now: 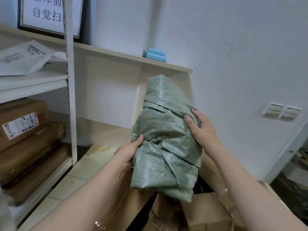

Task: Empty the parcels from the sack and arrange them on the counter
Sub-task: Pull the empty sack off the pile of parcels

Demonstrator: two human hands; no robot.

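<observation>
Head view: a crumpled green sack (165,139) is upright between both hands. The left hand (130,148) grasps its left side and the right hand (202,130) its upper right, fingers (188,118) curled on the fabric. Under the fingers lie brown cardboard parcels (206,212). Beyond the fingertips, blue rolls (155,55) sit on a shelf (116,53).

Under left hand (131,147) and right hand (201,129): pale counter (86,170), loaded with brown cardboard parcels (205,212), some taped, touching one another. Bare strip left of left hand; pale lumpy scrap (101,148) at far end. Beyond and above hands: wooden ledge (116,55), bearing blue rolls (155,55), framed sign (50,14) at left end. Far left of left hand: white rack shelf (33,84) with white mailer bags (28,57); lower shelf (50,179) with stacked brown packets (25,139), labelled one on top.
</observation>
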